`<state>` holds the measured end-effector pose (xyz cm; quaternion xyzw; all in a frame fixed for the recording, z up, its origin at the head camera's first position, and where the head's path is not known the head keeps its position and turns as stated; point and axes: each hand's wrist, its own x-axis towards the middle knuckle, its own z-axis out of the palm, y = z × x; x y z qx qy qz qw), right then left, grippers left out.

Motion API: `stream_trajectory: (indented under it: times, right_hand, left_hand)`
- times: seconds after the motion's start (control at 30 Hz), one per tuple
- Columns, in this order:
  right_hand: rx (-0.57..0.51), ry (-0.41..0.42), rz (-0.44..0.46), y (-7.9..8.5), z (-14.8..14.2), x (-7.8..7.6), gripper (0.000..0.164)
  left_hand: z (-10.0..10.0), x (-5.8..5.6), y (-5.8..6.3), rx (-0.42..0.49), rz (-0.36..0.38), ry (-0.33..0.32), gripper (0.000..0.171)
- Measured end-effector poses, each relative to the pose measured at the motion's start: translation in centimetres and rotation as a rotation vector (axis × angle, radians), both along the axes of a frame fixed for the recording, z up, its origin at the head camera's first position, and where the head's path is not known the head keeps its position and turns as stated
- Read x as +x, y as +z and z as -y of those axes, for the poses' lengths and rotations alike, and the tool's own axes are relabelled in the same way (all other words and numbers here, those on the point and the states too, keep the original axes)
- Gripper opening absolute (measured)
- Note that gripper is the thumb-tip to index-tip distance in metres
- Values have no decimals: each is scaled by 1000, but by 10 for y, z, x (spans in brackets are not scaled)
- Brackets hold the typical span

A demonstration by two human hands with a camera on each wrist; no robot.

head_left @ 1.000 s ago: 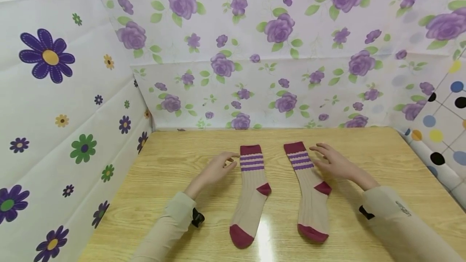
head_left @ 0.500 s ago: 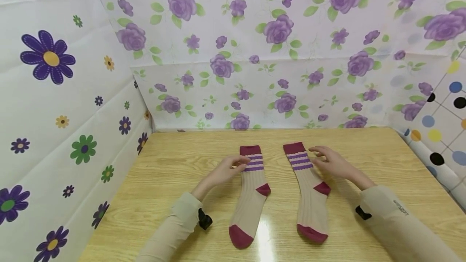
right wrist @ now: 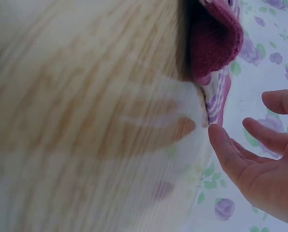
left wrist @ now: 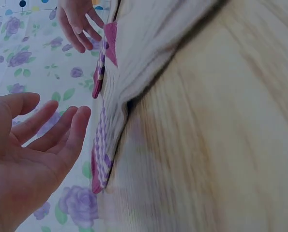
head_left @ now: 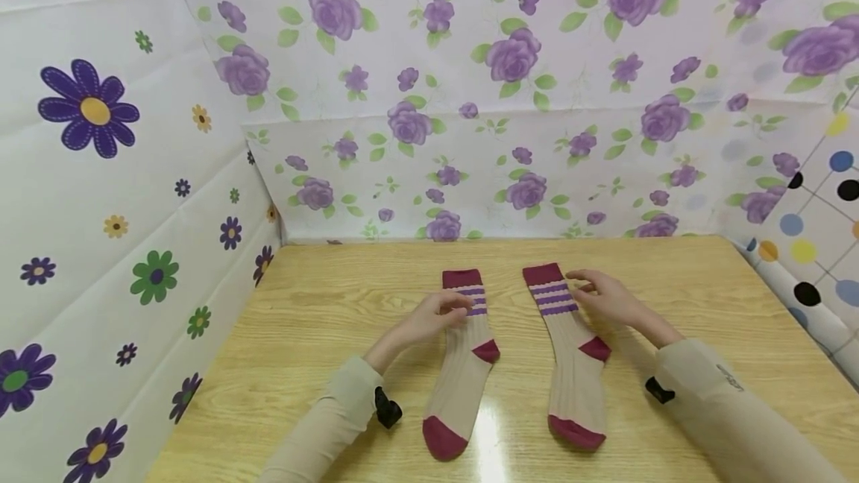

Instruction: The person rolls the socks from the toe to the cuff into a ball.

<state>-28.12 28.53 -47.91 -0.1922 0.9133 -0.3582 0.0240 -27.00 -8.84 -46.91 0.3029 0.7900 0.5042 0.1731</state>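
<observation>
Two beige socks lie flat on the table, with maroon cuffs, heels and toes and purple stripes below the cuffs. Over the striped part of the left sock (head_left: pixel 463 379) hovers my left hand (head_left: pixel 432 319), its fingers loosely bent and holding nothing. In the left wrist view, a gap shows between that hand (left wrist: pixel 37 154) and the sock. My right hand (head_left: pixel 614 300) is just right of the right sock (head_left: pixel 577 386), fingertips near its stripes. The right wrist view shows those fingers (right wrist: pixel 226 150) relaxed, with nothing between them; the maroon heel (right wrist: pixel 214 43) rises close by.
The wooden table (head_left: pixel 309 289) reaches back to a wall cloth (head_left: pixel 470 162) with purple roses. A cloth with daisies (head_left: pixel 154 192) hangs on the left, one with coloured dots (head_left: pixel 819 244) on the right. A black strap mount (head_left: pixel 387 408) sits on the left wrist.
My left hand has moved right, from beside the left sock to above its stripes. The right hand has shifted very slightly left. Both socks lie where they were.
</observation>
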Motion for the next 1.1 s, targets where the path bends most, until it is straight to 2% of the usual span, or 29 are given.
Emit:
stream_trajectory:
  times: [0.23, 0.47, 0.67, 0.87, 1.1]
  right_hand:
    - [15, -3, 26, -6, -1, -3, 42]
    - [41, 4, 19, -4, 0, -6, 42]
    - [60, 3, 59, 0, 4, -6, 44]
    - [19, -27, 139, 4, 7, -5, 46]
    - [-85, -88, 285, 5, 10, -6, 49]
  left_hand:
    - [-12, 0, -1, 29, 128, -74, 37]
    - [-21, 3, 4, 1, 244, -100, 38]
    - [-30, 5, 8, -23, 333, -118, 40]
    - [-42, 11, 12, -42, 424, -102, 40]
    - [-57, 19, 14, -40, 494, -6, 41]
